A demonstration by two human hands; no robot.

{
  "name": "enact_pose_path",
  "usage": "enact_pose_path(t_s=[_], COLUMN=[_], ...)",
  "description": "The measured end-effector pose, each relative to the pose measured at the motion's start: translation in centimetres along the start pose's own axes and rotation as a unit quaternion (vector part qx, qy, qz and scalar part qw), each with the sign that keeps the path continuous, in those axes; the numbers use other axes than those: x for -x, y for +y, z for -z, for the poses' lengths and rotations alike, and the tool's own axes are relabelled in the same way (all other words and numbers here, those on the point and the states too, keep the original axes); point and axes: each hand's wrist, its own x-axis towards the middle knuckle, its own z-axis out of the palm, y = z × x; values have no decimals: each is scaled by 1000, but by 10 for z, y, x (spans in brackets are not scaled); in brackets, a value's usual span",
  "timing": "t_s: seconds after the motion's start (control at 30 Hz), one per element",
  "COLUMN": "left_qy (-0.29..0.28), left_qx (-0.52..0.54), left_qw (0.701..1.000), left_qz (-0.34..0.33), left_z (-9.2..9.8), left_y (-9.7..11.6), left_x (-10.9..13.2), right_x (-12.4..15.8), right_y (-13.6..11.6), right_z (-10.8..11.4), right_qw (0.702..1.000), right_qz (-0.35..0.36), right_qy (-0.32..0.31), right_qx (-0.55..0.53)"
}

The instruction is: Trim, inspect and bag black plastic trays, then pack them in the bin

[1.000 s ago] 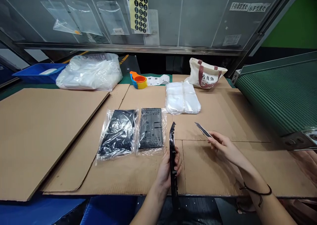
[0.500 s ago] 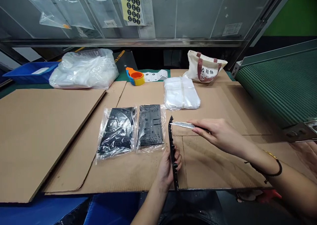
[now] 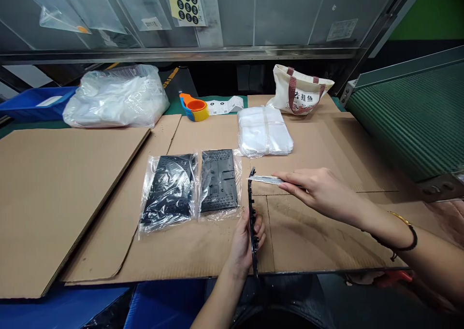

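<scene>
My left hand (image 3: 243, 244) grips a flat black plastic panel (image 3: 252, 213) and holds it on edge, upright over the near part of the cardboard. My right hand (image 3: 316, 188) is closed on a thin metal blade (image 3: 264, 179) whose tip touches the panel's far top edge. Two black plastic parts sealed in clear bags (image 3: 168, 190) (image 3: 219, 183) lie flat just left of the panel. A bundle of empty clear bags (image 3: 264, 132) sits beyond the blade.
Cardboard sheets (image 3: 72, 184) cover the bench. At the back are a large white plastic sack (image 3: 116, 97), a blue bin (image 3: 32, 103), an orange tape dispenser (image 3: 195, 108) and a cloth tote bag (image 3: 300, 96). A green conveyor (image 3: 409, 121) runs on the right.
My right hand swung the blade leftward from the open cardboard until its tip met the top of the panel. The left hand kept the panel on edge. The view tilted down slightly.
</scene>
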Motion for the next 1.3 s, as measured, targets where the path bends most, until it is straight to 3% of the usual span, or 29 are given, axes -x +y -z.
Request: enact_pose_path(t_s=[0.2,0.37,0.57,0.83,1.03,1.3], left_qy=[-12,-63,-44,-109,-110,-111], left_qx=[20,43,38,71,85,68], left_qw=[1000,997,998,991,990,991], left_qz=[9,-4,11,17,19,19], left_z=[5,10,7,15,15,13], left_y=[-2,-4,-2,-4,-4,-3], left_x=[-2,-5,-2,-5,-4,-3], right_x=[4,6,0,1,3,3], right_y=[-5,-12,-5,-5,-9,-4], right_z=[-2,-1,-6,-8,-8,-8], right_qw=[1000,998,998,998,997,995], right_qz=[7,39,21,28,48,32], right_qy=[9,-11,26,25,10,45], right_qx=[21,39,52,56,67,80])
